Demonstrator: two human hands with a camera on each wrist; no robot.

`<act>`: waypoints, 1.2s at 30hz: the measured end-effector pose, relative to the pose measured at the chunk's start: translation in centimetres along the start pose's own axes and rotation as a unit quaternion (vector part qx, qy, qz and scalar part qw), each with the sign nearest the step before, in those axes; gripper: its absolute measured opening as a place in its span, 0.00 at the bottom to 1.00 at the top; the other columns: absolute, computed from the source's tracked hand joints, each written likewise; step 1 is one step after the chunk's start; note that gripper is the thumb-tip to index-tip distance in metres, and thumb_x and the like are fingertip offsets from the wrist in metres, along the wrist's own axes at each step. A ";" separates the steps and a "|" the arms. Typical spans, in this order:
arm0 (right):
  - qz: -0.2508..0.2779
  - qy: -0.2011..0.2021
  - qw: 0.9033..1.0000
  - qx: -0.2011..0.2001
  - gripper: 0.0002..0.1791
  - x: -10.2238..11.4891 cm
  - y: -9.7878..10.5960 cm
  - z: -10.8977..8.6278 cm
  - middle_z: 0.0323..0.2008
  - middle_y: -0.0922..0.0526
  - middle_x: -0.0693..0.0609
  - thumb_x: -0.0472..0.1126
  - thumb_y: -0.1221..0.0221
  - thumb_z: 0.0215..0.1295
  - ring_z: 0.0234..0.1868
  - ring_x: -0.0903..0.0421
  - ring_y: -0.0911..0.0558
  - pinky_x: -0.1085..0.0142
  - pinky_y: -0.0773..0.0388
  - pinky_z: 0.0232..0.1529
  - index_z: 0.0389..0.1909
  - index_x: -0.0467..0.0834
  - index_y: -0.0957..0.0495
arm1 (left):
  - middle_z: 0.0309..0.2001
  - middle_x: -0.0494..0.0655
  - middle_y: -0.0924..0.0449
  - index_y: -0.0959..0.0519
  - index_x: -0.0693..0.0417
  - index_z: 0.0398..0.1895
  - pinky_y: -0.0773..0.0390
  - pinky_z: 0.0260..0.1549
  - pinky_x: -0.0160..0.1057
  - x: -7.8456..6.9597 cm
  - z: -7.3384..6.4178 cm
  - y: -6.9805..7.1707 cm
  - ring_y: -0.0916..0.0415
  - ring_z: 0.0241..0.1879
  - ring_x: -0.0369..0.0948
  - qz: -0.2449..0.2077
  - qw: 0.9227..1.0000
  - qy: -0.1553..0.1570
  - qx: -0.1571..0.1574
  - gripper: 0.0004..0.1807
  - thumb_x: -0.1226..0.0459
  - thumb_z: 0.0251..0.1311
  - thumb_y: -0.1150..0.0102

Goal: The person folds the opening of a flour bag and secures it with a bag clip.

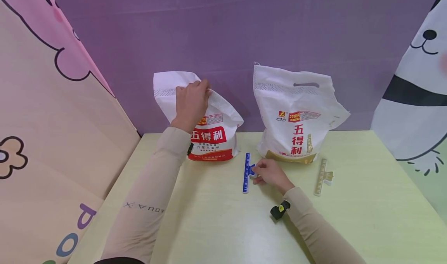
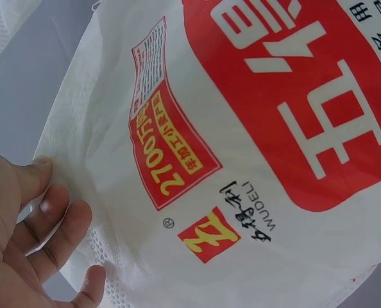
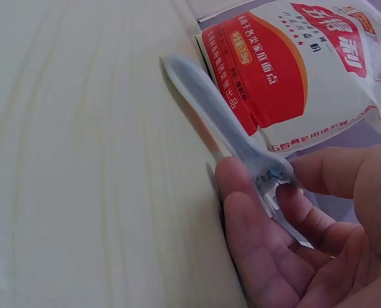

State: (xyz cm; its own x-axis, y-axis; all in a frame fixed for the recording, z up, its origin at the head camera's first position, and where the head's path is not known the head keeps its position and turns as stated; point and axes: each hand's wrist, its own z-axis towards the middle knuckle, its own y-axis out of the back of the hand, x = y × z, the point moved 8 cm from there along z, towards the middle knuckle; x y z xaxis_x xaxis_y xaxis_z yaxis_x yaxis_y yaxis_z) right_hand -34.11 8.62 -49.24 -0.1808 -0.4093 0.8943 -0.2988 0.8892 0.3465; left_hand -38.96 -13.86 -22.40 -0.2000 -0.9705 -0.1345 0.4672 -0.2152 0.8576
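Note:
My left hand (image 1: 193, 104) grips the upper part of a white flour bag (image 1: 228, 143) with a red label; in the left wrist view thumb and fingers (image 2: 75, 234) lie at its top edge. The bag's top leans left. Lower down, my right hand (image 1: 272, 174) pinches the short handle of a blue sealing clip (image 1: 246, 174) at the table. In the right wrist view the clip (image 3: 206, 99) shows its pale underside, with thumb and fingers around the handle end.
A second white flour bag (image 1: 297, 105), with gold at its base and a handle slot, stands to the right. A gold-coloured sealing clip (image 1: 321, 178) lies before it on the pale table (image 1: 223, 233). Behind hangs a purple backdrop (image 1: 230, 27), with cartoon panels at both sides.

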 end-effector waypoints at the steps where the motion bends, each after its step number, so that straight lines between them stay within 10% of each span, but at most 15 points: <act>1: 0.002 0.000 1.000 0.002 0.08 0.0 0.0 0.0 0.40 0.15 0.43 0.39 0.43 0.75 0.30 0.55 0.12 0.63 0.14 0.36 0.44 0.37 0.23 | 0.52 0.53 0.14 0.22 0.50 0.55 0.27 0.54 0.57 0.0 0.0 0.0 0.17 0.54 0.54 -0.001 1.000 -0.001 0.000 0.13 0.56 0.74 0.44; 36: 0.013 0.077 0.997 0.021 0.23 3.6 2.0 -1.4 0.48 0.18 0.40 0.41 0.41 0.74 0.41 0.49 0.10 0.61 0.13 0.46 0.64 0.35 0.28 | 0.53 0.53 0.14 0.20 0.51 0.55 0.26 0.54 0.58 -0.1 0.1 0.2 0.17 0.54 0.54 -0.003 1.000 -0.007 0.004 0.14 0.56 0.73 0.43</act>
State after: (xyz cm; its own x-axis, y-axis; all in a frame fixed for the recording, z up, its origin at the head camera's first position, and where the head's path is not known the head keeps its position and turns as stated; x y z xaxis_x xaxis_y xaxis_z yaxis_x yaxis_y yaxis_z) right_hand -34.07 9.21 -44.92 -0.0430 -0.3468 0.9370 -0.3358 0.8883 0.3133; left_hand -38.92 -13.78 -22.22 -0.2143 -0.9677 -0.1325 0.4592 -0.2196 0.8608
